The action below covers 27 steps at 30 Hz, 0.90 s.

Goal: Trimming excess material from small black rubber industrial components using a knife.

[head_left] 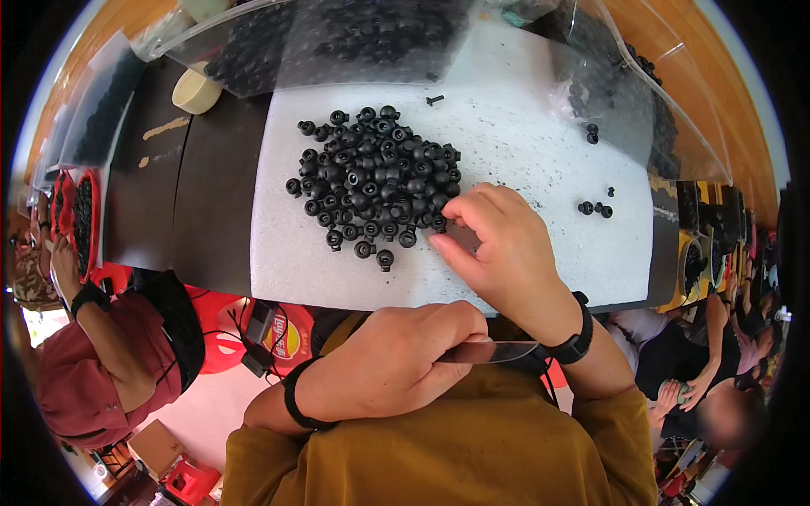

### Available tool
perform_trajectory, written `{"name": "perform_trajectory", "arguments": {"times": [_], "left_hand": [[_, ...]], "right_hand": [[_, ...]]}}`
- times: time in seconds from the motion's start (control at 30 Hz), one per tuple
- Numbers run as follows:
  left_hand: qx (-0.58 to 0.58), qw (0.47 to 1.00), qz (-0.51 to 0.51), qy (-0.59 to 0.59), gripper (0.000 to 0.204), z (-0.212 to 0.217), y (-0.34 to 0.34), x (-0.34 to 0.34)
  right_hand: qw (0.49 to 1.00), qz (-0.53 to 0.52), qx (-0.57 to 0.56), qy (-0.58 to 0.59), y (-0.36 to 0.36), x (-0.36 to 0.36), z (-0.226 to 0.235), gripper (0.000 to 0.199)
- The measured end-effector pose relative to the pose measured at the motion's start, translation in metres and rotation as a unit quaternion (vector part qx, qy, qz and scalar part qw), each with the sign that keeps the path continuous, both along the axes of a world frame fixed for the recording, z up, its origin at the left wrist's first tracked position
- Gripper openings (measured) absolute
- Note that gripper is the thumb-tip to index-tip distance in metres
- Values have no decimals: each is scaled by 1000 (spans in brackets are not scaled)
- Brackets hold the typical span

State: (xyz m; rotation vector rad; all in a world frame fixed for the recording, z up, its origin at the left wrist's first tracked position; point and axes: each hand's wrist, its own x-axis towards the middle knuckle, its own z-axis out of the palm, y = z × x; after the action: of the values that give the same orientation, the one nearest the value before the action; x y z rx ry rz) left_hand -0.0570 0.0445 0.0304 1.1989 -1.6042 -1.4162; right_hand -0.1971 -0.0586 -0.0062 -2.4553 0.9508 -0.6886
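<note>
black cord stoppers (374,173) lie heaped on the white foam sheet (523,152), pointing every way. i see my right hand (498,244) pinching at the heap's near edge. my left hand (392,363) is clenched round a thin metal blade (489,352), its long axis running left-right.

We get bright, even daylight here, glare on the clear plastic sheet (422,34), soft shadows, heavy fisheye bending plus black corners, slight blur toward the rim.
</note>
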Motion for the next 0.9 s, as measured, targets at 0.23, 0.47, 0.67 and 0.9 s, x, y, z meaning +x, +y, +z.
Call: {"name": "perform_trajectory", "arguments": {"times": [0.23, 0.47, 0.67, 0.9], "left_hand": [[-24, 999, 37, -10, 9, -4, 5, 9], [-13, 994, 110, 2, 6, -6, 5, 9], [-88, 988, 116, -51, 8, 1, -6, -6], [-121, 986, 99, -49, 22, 10, -18, -24]], "right_hand": [[998, -15, 58, -32, 4, -3, 0, 18], [843, -10, 446, -302, 23, -31, 29, 19], [797, 78, 468, -375, 28, -50, 35, 27], [812, 102, 432, -378, 26, -66, 33, 31]]}}
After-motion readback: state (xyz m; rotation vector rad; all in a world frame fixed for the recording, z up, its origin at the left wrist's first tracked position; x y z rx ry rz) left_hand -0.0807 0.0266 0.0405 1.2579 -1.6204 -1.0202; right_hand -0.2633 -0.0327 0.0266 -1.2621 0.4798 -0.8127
